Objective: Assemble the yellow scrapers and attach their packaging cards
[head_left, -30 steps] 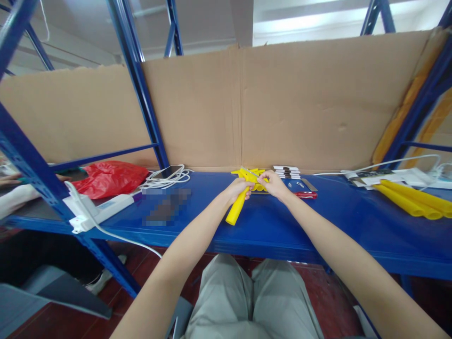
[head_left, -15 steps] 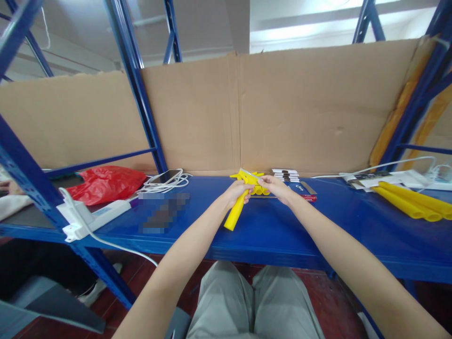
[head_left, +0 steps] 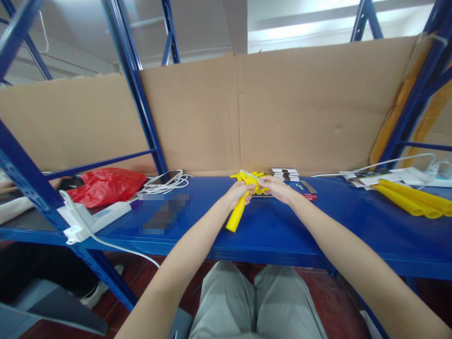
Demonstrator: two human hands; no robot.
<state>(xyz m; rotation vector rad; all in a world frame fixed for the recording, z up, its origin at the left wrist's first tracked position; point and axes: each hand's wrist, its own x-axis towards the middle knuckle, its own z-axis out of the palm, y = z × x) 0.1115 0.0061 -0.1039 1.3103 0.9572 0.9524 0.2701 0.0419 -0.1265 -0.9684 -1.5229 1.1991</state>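
My left hand (head_left: 241, 192) is closed around a yellow tube (head_left: 236, 216), which slants down toward the front edge of the blue shelf. At the tube's upper end, my right hand (head_left: 274, 185) is closed in a pinch, its fingertips close to the left hand's. A thin pale strip (head_left: 248, 173) shows just above the fingers; I cannot make out its kind or which hand it belongs to. Behind the hands, more yellow tubes (head_left: 262, 190) lie on the shelf, partly covered by the fingers.
To the right lie several yellow tubes (head_left: 411, 200) beside white cables. Small black-and-white packs (head_left: 286, 174) stand behind my right hand. A red plastic bag (head_left: 106, 186), a white power strip (head_left: 106, 214) and a coiled white cable (head_left: 169, 182) are at left. Cardboard (head_left: 282, 108) walls the back.
Both hands stay almost in place on the tube, whose lower end has shifted slightly right. At far left, another person's hand has moved further back.
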